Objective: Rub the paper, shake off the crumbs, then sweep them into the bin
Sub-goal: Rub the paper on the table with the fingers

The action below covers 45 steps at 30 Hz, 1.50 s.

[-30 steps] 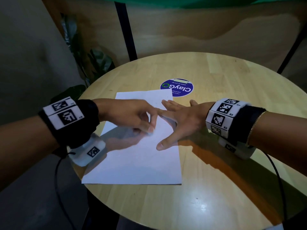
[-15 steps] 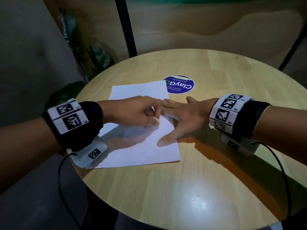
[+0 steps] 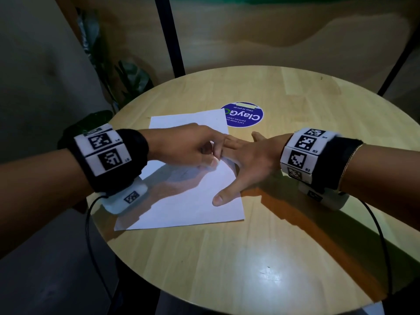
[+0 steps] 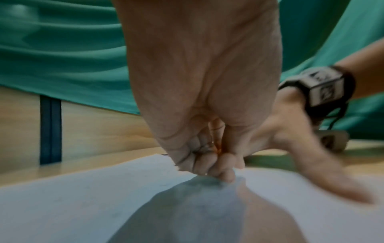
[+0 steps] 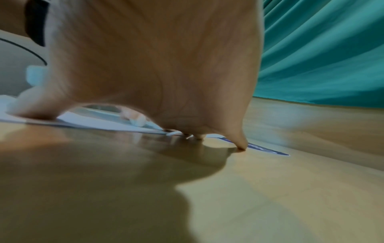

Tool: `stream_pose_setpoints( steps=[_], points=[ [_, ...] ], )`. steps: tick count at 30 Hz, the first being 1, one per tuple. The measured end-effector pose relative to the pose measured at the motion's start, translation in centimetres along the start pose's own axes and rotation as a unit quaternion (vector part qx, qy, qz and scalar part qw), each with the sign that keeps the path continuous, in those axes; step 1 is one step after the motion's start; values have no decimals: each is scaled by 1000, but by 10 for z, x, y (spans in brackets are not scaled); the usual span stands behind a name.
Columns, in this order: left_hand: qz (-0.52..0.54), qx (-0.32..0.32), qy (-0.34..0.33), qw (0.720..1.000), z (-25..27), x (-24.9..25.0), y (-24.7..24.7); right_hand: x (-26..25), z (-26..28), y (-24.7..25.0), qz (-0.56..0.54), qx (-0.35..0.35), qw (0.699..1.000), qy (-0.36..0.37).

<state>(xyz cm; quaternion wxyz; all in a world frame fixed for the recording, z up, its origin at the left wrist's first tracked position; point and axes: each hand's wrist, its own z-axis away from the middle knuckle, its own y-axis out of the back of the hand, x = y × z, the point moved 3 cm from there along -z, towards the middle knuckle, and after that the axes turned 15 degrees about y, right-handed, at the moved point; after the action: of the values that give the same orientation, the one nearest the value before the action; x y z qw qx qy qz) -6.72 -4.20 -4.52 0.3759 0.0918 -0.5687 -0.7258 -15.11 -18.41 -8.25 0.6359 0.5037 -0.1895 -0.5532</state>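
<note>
On the round pale wooden table (image 3: 261, 246) a white rectangular sheet of paper (image 3: 181, 208) is laid flat, its long axis running from the near edge toward the far side, tilted slightly rightward. It is pinned by the right hand (image 3: 247, 160) — fingers spread and straight, thumb on the sheet's right edge. The left hand (image 3: 186, 146) is curled, fingertips bunched against the paper; whether something small is pinched cannot be told. A round blue sticker (image 3: 245, 114) is seen just beyond the sheet's far right corner.
</note>
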Motion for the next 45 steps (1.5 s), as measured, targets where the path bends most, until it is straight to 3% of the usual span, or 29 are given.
stream_pose_setpoints(
  steps=[3,4,7,8,11,12,15,16,19,20,24,25,28,29,33,34,37,38,42,43,45],
  points=[
    [29,-108,-10,994,6,6,-10,-3,2,0,-3,-7,1000,-7],
    [26,-106,-8,994,6,5,-8,-3,2,0,-4,-6,1000,-8],
    [-12,5,4,1000,3,-5,4,0,0,0,4,0,1000,-5],
    [-8,3,-1,1000,5,-5,2,0,-1,0,4,-1,1000,-7],
    [14,-116,-3,993,15,1,-8,-2,1,-1,3,-5,1000,-15],
    [15,-124,1,992,14,1,-6,-2,1,-1,5,-4,1000,-15],
    [-29,-13,15,999,9,-7,5,-1,0,-1,5,-4,1000,-13],
    [-28,-11,12,999,11,-6,3,0,0,-1,4,-4,1000,-13],
    [-3,-127,7,992,23,2,-11,-2,-1,-1,10,-6,1000,-16],
    [-3,-135,9,991,23,4,-9,-2,0,-1,15,-8,1000,-17],
    [-56,12,16,998,12,-5,5,0,-1,1,11,-5,1000,-10],
    [-44,-5,13,999,13,-6,2,0,-1,1,10,-4,1000,-9],
    [-8,-143,6,990,26,3,-8,-2,-1,0,13,-11,1000,-17],
    [-12,-149,7,989,26,4,-7,-2,-1,0,15,-12,1000,-18],
    [-58,-6,13,998,15,-5,5,2,-5,1,6,-7,1000,-9],
    [-52,-17,5,999,18,-5,2,2,-4,2,5,-7,1000,-9],
    [-17,-146,-8,989,33,2,-8,-2,-2,0,18,-15,1000,-19],
    [-16,-160,-7,987,34,2,-8,-3,-2,0,22,-17,999,-21],
    [-73,1,2,997,19,-5,4,-1,-5,2,8,-11,1000,-12],
    [-67,2,4,998,20,-6,3,-1,-4,3,7,-14,1000,-16],
    [-34,-80,-3,996,28,-4,-5,-3,-2,4,12,-24,999,-25]
  ],
)
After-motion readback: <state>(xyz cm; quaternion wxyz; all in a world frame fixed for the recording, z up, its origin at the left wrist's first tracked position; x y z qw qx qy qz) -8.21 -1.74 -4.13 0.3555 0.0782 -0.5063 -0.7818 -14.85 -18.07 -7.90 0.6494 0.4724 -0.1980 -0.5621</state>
